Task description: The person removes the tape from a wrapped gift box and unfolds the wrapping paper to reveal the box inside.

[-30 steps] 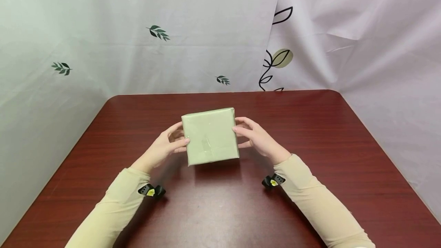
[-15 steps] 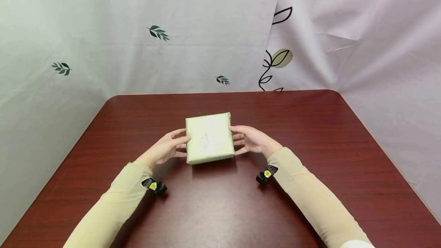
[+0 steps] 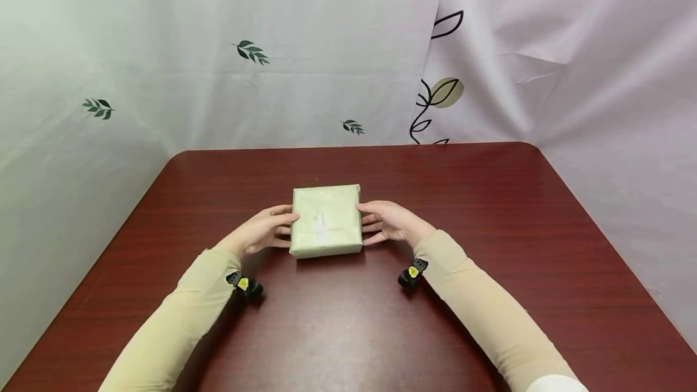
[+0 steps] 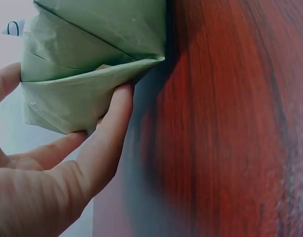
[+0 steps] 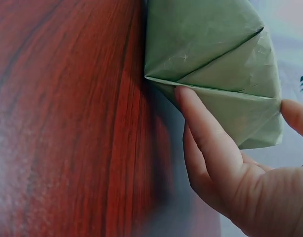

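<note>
Fingers [image 4: 113,126] of left hand [image 3: 258,232] and right hand [image 3: 396,221] hold the wrapped box [image 3: 327,210] between them.

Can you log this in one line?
green wrapped box: held two-handed; left hand: grips left side; right hand: grips right side; table contact: unclear

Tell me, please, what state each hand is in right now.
Left hand: holding the green wrapped box at one side.
Right hand: holding it at the opposite side.

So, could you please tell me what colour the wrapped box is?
The wrapped box is pale green; its colour shows best in the head view.
</note>
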A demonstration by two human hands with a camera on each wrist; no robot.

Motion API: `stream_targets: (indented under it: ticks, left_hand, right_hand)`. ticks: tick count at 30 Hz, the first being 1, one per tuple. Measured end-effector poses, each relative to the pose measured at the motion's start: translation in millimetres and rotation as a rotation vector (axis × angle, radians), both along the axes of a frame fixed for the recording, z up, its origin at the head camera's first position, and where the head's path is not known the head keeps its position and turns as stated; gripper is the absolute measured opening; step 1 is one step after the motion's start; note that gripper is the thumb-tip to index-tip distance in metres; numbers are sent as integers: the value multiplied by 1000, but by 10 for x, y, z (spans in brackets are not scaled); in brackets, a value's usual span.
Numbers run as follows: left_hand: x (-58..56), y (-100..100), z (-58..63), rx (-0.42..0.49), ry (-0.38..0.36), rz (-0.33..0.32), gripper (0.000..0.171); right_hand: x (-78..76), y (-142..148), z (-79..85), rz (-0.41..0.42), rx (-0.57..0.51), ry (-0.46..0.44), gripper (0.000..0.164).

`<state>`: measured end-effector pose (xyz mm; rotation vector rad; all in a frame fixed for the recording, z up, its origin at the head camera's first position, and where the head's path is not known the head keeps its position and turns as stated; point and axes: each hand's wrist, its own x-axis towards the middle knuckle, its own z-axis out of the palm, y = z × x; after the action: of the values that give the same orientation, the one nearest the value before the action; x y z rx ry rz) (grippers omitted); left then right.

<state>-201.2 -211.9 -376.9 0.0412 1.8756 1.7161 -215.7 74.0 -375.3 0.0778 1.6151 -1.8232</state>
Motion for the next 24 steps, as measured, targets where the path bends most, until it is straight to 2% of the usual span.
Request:
stream_targets:
  ticks: [8, 16, 21, 24]
  left_hand:
    - [-34, -29, -56, -13, -17, 18, 71]
    - [-22, -49, -89, -31, -10, 29, 68]
    - [-11, -62, -66, 1, 14, 40, 63]
    - [1, -76, -13, 12, 29, 62, 60]
  right_hand:
    - [-33, -10, -51, -28, 13, -10, 42]
    - [-19, 18, -74, -38, -22, -22, 46]
    - [-23, 47, -51, -51, -31, -15, 37]
    - [-21, 79, -20, -38, -11, 21, 37]
